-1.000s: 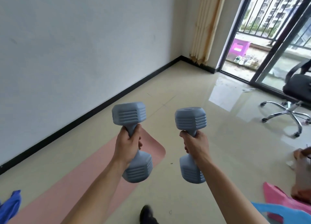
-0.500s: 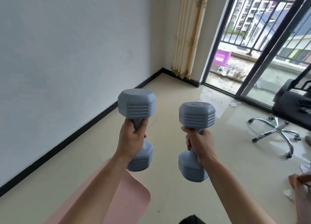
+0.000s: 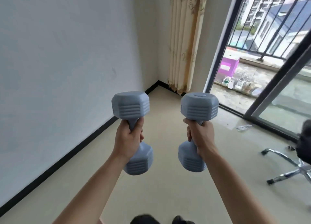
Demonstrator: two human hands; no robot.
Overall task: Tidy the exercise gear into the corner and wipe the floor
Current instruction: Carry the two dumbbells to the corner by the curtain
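We held the left dumbbell (image 3: 131, 106) clenched in our left hand (image 3: 128, 139) and the right dumbbell (image 3: 199, 106) in our right hand (image 3: 200, 136). Both stood upright, one head above the fingers and one below. The corner (image 3: 158, 83) lay ahead, beyond the knuckles and between both hands, seemingly no nearer to either.

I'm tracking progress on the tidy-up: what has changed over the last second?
The person has walked toward the corner by the curtain, which now looks nearer, and the pink mat has passed out of the bottom of the view. Nothing was taken up or let go. The left hand still grips the left dumbbell and the right hand the right dumbbell, both upright.
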